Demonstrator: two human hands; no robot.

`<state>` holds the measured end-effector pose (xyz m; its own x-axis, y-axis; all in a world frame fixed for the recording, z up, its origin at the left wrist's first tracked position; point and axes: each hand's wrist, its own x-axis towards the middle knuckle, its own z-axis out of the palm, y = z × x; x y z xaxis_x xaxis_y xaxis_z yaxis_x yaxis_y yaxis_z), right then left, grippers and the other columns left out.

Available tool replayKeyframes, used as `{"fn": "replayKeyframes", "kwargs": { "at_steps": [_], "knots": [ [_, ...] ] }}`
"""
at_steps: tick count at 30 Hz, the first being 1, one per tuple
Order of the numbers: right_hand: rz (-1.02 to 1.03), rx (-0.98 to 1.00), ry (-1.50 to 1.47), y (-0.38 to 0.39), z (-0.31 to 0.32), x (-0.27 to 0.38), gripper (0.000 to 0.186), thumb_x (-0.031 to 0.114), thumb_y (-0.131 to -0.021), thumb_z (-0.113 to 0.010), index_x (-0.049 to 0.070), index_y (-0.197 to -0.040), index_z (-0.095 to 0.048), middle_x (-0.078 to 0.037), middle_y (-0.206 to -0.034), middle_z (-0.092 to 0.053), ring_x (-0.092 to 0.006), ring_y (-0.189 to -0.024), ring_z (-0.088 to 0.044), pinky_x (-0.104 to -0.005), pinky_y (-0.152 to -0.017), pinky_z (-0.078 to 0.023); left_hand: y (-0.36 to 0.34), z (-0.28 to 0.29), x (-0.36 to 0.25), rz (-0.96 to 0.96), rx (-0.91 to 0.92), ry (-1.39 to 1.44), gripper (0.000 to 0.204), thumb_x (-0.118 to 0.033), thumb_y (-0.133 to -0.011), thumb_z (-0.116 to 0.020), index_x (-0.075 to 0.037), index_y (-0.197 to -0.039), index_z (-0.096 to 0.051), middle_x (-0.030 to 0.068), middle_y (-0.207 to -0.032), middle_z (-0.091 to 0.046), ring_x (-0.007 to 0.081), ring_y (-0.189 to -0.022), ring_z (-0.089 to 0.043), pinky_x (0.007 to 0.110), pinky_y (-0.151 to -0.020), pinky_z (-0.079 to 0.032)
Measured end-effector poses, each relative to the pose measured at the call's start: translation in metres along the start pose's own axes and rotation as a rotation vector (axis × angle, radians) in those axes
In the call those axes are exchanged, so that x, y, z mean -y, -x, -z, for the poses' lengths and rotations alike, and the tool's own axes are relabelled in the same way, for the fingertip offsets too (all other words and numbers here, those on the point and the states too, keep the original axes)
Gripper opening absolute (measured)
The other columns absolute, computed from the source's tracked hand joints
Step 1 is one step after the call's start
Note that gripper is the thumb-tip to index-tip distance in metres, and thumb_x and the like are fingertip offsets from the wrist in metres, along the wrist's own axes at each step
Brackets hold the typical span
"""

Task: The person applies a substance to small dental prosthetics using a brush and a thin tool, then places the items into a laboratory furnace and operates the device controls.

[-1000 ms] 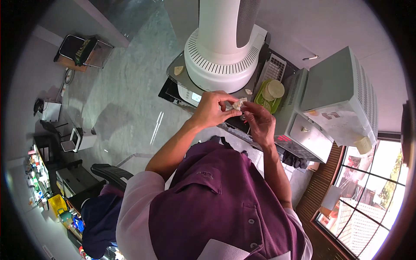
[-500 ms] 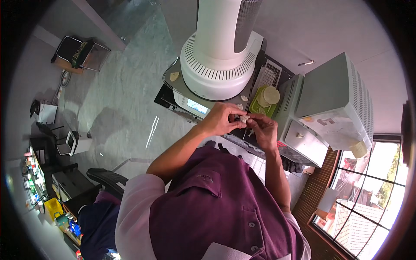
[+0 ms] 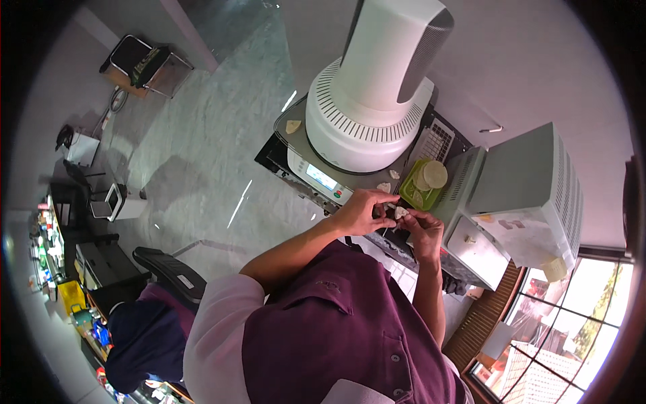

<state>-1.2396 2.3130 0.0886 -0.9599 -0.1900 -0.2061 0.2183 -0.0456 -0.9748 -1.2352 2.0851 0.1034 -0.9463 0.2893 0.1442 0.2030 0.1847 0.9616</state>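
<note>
Both hands are working close together in front of the white machine (image 3: pixel 367 138), just below the green tray (image 3: pixel 408 185). The right hand (image 3: pixel 425 234) is pinching a small off-white piece (image 3: pixel 401 213) between its fingertips. The left hand (image 3: pixel 363 212) is reaching in from the other side, thumb and index bending toward that same piece and sitting right at its edge (can't tell if they are really gripping it or just touching, too small here). So the piece is sitting between the two hands, up off any surface, near the front edge of the bench.

Cream discs (image 3: pixel 435 174) are lying overlapped in the tray. Two off-white fragments are resting to the left of the tray, an upper one (image 3: pixel 394 174) and a lower one (image 3: pixel 384 187), on the grey ledge (image 3: pixel 363 180) around the machine's base. A bigger cream chip (image 3: pixel 293 126) is lying on the ledge's far left side. The machine's small display (image 3: pixel 321 177) is glowing on its front.

A grey boxy unit (image 3: pixel 515 178) is standing to the right of the tray, and a barred window (image 3: pixel 565 323) is letting in light at lower right. A dark-seated chair (image 3: pixel 145 62) is standing at upper left, well apart. The person is wearing a purple shirt (image 3: pixel 309 323) with pale sleeves.
</note>
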Motion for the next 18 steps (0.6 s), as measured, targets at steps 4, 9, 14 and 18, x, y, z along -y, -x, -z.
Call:
{"fn": "replayKeyframes", "kwargs": {
  "at_steps": [4, 9, 14, 18],
  "knots": [
    [0.028, -0.068, -0.061, -0.002, 0.013, -0.016, 0.015, 0.003, -0.095, -0.070, -0.007, -0.106, -0.071, -0.014, -0.096, -0.074, -0.0179, -0.082, -0.071, -0.0318, -0.077, -0.060, 0.028, 0.013, 0.016, 0.045, -0.017, 0.027, 0.041, -0.014, -0.077, -0.088, 0.005, -0.109, -0.071, 0.0163, -0.101, -0.073, 0.0179, -0.077, -0.074, 0.031, -0.067, -0.057],
    [0.117, -0.141, -0.205, -0.007, 0.023, -0.018, 0.012, -0.001, -0.094, -0.069, -0.004, -0.106, -0.071, -0.014, -0.099, -0.074, -0.0192, -0.085, -0.071, -0.0314, -0.080, -0.060, 0.083, 0.040, 0.095, 0.226, -0.111, -0.117, 0.028, -0.018, -0.079, -0.087, -0.001, -0.098, -0.075, 0.0128, -0.102, -0.073, 0.0193, -0.078, -0.071, 0.032, -0.070, -0.056],
    [0.140, -0.193, -0.204, -0.002, 0.025, -0.006, 0.012, 0.002, -0.094, -0.071, -0.002, -0.105, -0.072, -0.012, -0.101, -0.074, -0.0181, -0.087, -0.070, -0.0309, -0.079, -0.058, 0.120, 0.040, 0.162, 0.060, -0.661, -0.508, 0.062, -0.019, -0.073, -0.087, -0.003, -0.127, -0.063, 0.0241, -0.131, -0.055, 0.0399, -0.126, -0.052, 0.047, -0.104, -0.044],
    [0.170, -0.188, -0.176, -0.002, 0.029, -0.009, 0.011, 0.001, -0.095, -0.070, -0.002, -0.106, -0.072, -0.012, -0.100, -0.073, -0.0171, -0.087, -0.069, -0.0299, -0.080, -0.057, 0.128, 0.035, 0.191, 0.119, -0.729, -0.526, 0.108, -0.021, -0.076, -0.084, 0.003, -0.157, -0.018, 0.0292, -0.145, -0.041, 0.0454, -0.132, -0.044, 0.049, -0.114, -0.036]
  ]
}}
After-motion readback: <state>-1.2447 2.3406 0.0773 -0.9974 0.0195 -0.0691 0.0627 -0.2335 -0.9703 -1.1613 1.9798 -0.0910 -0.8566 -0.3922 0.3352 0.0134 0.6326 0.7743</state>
